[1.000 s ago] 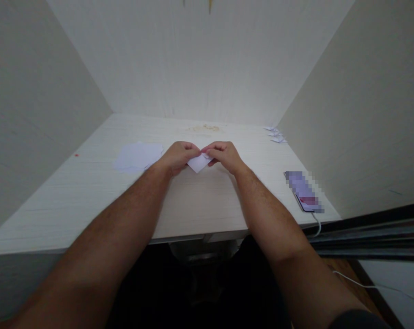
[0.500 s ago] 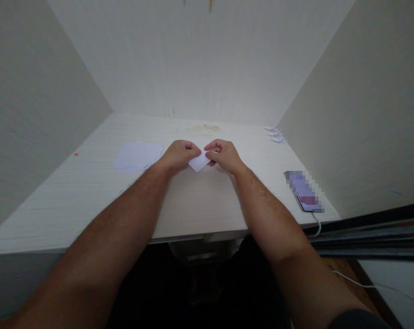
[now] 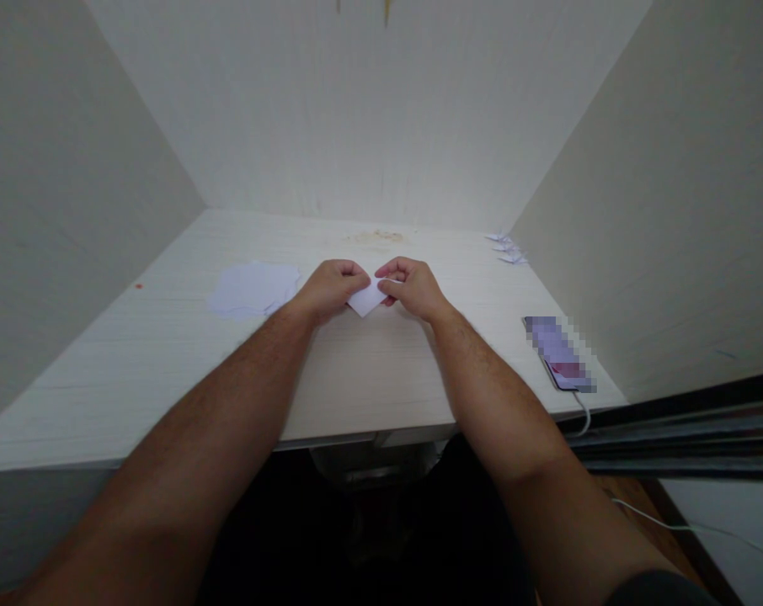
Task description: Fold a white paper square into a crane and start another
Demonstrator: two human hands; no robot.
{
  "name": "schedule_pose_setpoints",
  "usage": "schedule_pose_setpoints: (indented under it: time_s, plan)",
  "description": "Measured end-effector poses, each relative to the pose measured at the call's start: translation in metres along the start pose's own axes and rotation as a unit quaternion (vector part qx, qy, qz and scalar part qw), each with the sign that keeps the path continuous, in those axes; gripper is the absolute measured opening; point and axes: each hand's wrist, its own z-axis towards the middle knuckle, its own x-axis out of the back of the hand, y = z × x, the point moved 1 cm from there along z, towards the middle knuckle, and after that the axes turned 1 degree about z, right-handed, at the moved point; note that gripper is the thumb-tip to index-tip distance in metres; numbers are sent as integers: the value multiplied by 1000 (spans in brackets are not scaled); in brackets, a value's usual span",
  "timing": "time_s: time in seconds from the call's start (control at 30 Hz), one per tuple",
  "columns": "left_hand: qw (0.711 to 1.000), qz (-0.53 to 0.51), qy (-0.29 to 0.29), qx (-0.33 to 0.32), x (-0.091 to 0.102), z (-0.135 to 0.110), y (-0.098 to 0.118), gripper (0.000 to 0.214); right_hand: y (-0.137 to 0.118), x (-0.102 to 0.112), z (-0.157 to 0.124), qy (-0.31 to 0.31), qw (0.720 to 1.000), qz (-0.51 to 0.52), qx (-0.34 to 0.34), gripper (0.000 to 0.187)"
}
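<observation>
A small folded piece of white paper (image 3: 367,300) lies on the pale wooden desk (image 3: 356,370), its point towards me. My left hand (image 3: 328,288) presses on its left side with the fingers curled closed. My right hand (image 3: 412,286) pinches its right edge, fingers curled. Both hands meet over the paper near the middle of the desk, and most of the paper is hidden under them.
A loose pile of white sheets (image 3: 253,289) lies to the left of my hands. Several small folded paper pieces (image 3: 506,247) sit in the far right corner. A phone (image 3: 559,353) with a white cable (image 3: 584,414) rests near the right edge. Walls enclose three sides.
My right hand has shifted slightly towards the paper's edge and tightened its pinch. The left hand and the paper have hardly moved.
</observation>
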Motion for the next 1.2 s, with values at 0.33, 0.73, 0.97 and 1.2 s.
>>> schedule_pose_setpoints:
  time_s: [0.33,0.73,0.97,1.2]
  plan:
    - [996,-66,-29,42,-4,-3,4,16,1,0,0,-4,1000,1,11,12]
    - [999,35,-1,-25,-1,-3,3,16,7,-2,3,0,1000,-26,5,11]
    - [997,59,-29,-32,-1,-3,2,15,14,0,4,-1,995,-97,9,8]
    - [996,84,4,-37,-2,-4,9,11,11,7,3,-3,985,-169,19,11]
